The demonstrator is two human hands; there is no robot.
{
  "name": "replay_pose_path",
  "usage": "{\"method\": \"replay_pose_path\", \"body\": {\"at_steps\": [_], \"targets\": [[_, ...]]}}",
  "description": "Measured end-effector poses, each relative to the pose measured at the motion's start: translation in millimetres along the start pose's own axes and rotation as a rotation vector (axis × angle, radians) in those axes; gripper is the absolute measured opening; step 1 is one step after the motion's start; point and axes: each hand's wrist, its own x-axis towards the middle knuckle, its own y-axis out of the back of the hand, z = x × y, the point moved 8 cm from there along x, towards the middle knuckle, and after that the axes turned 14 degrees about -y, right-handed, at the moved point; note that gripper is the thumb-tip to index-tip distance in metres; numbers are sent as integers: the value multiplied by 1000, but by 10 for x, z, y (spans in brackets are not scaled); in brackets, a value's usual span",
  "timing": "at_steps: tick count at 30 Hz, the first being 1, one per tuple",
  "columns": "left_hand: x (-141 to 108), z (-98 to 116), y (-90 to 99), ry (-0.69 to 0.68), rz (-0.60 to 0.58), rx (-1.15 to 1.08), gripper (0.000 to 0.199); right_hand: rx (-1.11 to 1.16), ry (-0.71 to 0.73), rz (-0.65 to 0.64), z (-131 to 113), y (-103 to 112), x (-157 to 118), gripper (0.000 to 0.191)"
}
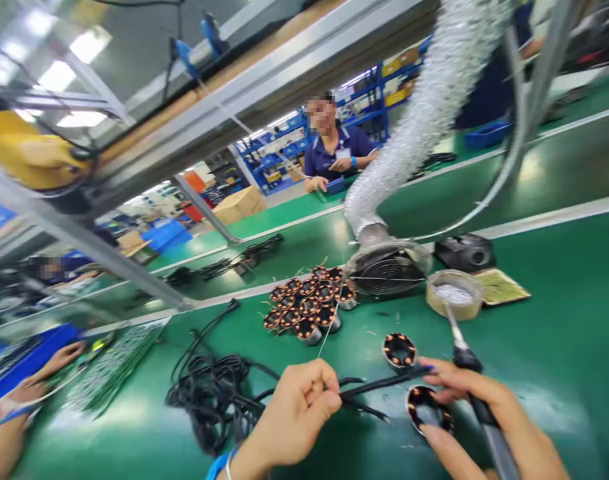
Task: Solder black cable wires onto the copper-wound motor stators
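My left hand (pixel 299 410), with a blue band at the wrist, pinches a black cable (pixel 379 385) between thumb and fingers. A thin silvery wire (pixel 329 330), apparently solder, runs up from that hand. My right hand (pixel 484 407) holds a soldering iron (pixel 479 400), its tip pointing up toward a round tub of white material (pixel 454 293). The fingers of that hand also reach around a ring-shaped motor stator (pixel 429 410) with copper windings and meet the cable's blue-tipped end. Another stator (pixel 399 350) lies just beyond.
A cluster of stators (pixel 309 300) sits behind my hands, beside a fume duct (pixel 389 267). Tangled black cables (pixel 214 393) lie left, near green circuit boards (pixel 117 367). A co-worker's hand (pixel 59 360) is at far left; another person (pixel 337 153) sits opposite.
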Motion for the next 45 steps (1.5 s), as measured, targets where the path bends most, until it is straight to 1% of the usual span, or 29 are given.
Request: {"method": "replay_pose_path", "body": {"at_steps": [1, 2, 3, 4, 6, 8, 9, 11, 13, 14, 16, 18, 21, 22, 23, 24, 26, 27, 29, 31, 33, 35, 36, 38, 40, 41, 42, 44, 45], "targets": [[-9, -34, -278, -11, -115, -16, 30, 1, -32, -19, -55, -21, 21, 35], [-31, -64, -481, -21, -204, -18, 29, 41, -72, -56, -79, -54, 43, 30], [-54, -92, -611, -30, -269, -4, 28, 76, -97, -78, -94, -76, 60, 26], [-70, -118, -681, -36, -316, 18, 27, 105, -109, -98, -104, -97, 72, 21], [-66, -144, -703, -41, -370, 69, 26, 125, -95, -123, -132, -127, 75, 15], [2, -82, -667, -67, -374, 77, 29, 120, -61, -141, -168, -156, 63, 14], [56, -9, -653, -95, -353, 57, 31, 122, -41, -150, -190, -173, 58, 14], [177, 208, -667, -192, -285, -23, 35, 134, 13, -166, -247, -211, 51, 14], [265, 430, -759, -287, -246, -145, 35, 136, 92, -189, -312, -251, 51, 16], [286, 511, -831, -311, -252, -218, 35, 121, 133, -198, -337, -266, 53, 17], [291, 582, -967, -303, -287, -353, 36, 72, 209, -205, -365, -266, 62, 20], [275, 528, -1026, -256, -309, -366, 35, 6, 256, -188, -355, -214, 80, 21], [283, 313, -929, -180, -289, -103, 35, -118, 284, -145, -296, -100, 92, 26], [291, 249, -898, -157, -305, -28, 36, -160, 295, -141, -275, -76, 82, 31], [297, 201, -893, -137, -343, -2, 38, -193, 307, -152, -252, -70, 64, 38], [299, 174, -914, -123, -391, -31, 39, -217, 318, -174, -226, -81, 39, 46], [292, 172, -996, -109, -477, -178, 41, -234, 332, -229, -156, -132, -18, 61], [285, 178, -1039, -104, -498, -257, 40, -233, 332, -249, -110, -161, -42, 67], [264, 162, -1114, -72, -493, -386, 38, -228, 315, -266, 7, -208, -74, 77], [224, 100, -1177, -10, -461, -471, 39, -220, 300, -265, 127, -219, -86, 79], [173, 41, -1226, 58, -433, -547, 43, -228, 290, -280, 225, -195, -87, 70], [137, 31, -1249, 97, -411, -613, 47, -247, 285, -297, 267, -116, -70, 61], [126, 44, -1254, 109, -402, -642, 49, -261, 276, -302, 265, -60, -50, 59], [114, 90, -1265, 127, -400, -677, 51, -278, 262, -312, 199, 51, -2, 63], [105, 151, -1296, 133, -426, -681, 54, -242, 258, -302, 53, 131, 48, 62], [101, 183, -1316, 128, -442, -679, 55, -204, 256, -282, -33, 151, 72, 55], [97, 213, -1338, 119, -458, -680, 55, -159, 246, -252, -112, 156, 97, 42], [85, 261, -1381, 103, -479, -718, 56, -83, 201, -227, -217, 87, 131, 18], [75, 274, -1399, 99, -483, -746, 55, -51, 172, -233, -243, 24, 139, 13]]}}
